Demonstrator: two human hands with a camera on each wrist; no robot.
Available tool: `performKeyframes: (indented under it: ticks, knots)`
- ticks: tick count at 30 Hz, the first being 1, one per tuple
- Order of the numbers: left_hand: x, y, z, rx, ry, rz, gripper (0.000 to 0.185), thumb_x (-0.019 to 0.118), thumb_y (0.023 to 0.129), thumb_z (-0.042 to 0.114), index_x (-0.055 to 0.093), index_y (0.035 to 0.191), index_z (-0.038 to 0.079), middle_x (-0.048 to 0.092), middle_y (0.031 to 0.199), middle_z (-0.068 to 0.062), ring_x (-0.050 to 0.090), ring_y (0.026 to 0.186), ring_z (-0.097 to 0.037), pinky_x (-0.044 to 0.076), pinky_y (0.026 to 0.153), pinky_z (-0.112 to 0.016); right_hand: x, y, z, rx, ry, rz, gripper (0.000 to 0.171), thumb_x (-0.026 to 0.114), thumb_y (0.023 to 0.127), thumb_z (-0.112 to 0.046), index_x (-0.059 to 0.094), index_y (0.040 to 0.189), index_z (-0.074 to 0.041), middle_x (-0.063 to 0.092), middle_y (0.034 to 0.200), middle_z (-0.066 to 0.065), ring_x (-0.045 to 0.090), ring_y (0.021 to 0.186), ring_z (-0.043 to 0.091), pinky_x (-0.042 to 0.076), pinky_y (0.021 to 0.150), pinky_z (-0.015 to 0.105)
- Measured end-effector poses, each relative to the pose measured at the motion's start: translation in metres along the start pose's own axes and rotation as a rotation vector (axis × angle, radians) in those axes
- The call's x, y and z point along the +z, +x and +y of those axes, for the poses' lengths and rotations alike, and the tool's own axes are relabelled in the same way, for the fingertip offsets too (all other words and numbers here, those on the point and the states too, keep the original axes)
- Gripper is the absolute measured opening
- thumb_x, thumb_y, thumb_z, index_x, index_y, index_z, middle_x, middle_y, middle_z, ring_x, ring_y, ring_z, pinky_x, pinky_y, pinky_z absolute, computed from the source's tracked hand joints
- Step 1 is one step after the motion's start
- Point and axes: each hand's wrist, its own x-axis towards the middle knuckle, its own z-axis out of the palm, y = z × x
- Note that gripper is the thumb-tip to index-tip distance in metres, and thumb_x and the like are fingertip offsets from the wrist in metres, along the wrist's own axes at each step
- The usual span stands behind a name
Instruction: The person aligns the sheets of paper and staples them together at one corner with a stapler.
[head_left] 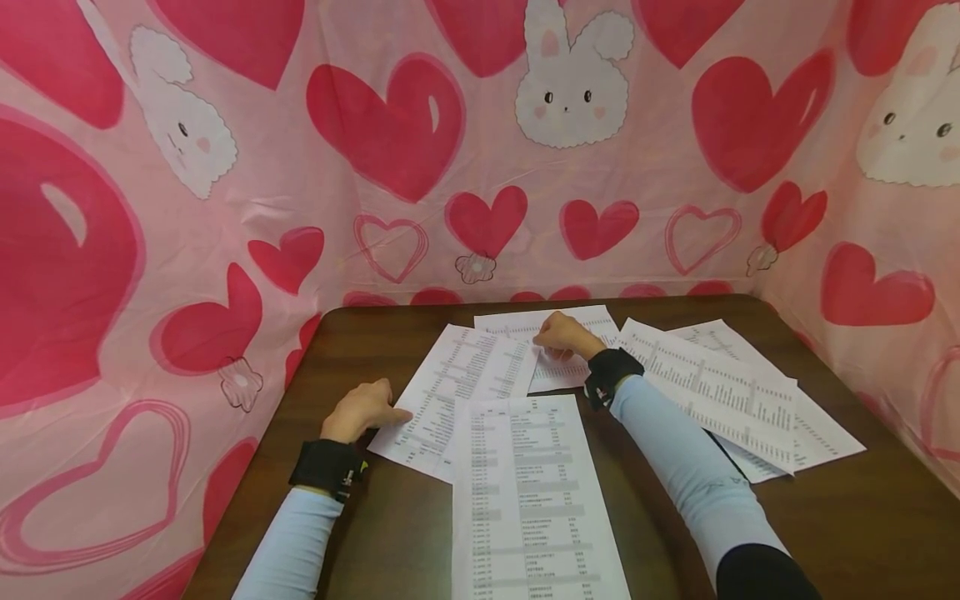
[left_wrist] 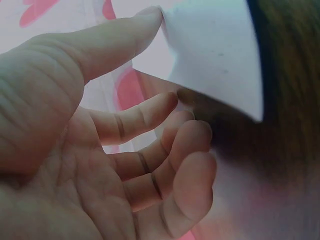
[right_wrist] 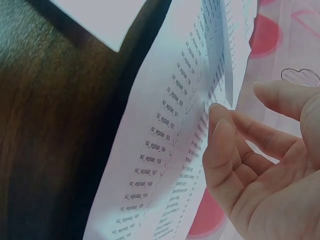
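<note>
A printed sheet (head_left: 468, 367) lies slanted on the dark table, between my two hands. My left hand (head_left: 363, 412) is at its left edge, the thumb laid over the paper. In the left wrist view the thumb (left_wrist: 145, 27) touches the sheet near a corner (left_wrist: 220, 55), while the other fingers bend loosely below, apart from the thumb. My right hand (head_left: 564, 335) is at the sheet's upper right corner, over another printed sheet (head_left: 502, 322) behind. The right wrist view shows its fingers loosely bent beside a paper edge (right_wrist: 227, 75), with a gap to the thumb.
A long printed sheet (head_left: 532, 500) lies in front, overlapping the slanted one. On the right, more printed sheets (head_left: 712, 392) overlap one another, partly beside my right forearm. Pink cloth (head_left: 480, 167) with hearts and rabbits hangs around the brown table (head_left: 405, 533).
</note>
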Motion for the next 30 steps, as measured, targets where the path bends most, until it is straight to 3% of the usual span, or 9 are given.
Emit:
performKeyframes:
  ticks: [12,30]
  knots:
    - [0.0016,0.0012,-0.0001,0.000,0.008,0.037,0.037,0.072,0.085,0.034,0.058,0.099,0.003,0.059,0.083,-0.011,0.056,0.076,-0.026,0.043,0.064,-0.037,0.0032,0.0011,0.0022,0.025,0.040,-0.020,0.028,0.066,0.090,-0.026,0.068,0.104,-0.001,0.063,0.071,0.005,0.059,0.059,0.015,0.051,0.052,0.027]
    - [0.0044,-0.0024,0.0042,-0.025,0.001,0.055,0.058,0.075,0.082,0.037,0.051,0.119,-0.001,0.061,0.094,-0.015,0.057,0.082,-0.030,0.047,0.074,-0.047,0.0086,-0.0002,0.0047,-0.014,0.056,-0.023,0.017,0.067,0.088,-0.019,0.069,0.093,-0.003,0.065,0.068,0.002,0.057,0.057,0.013,0.048,0.049,0.025]
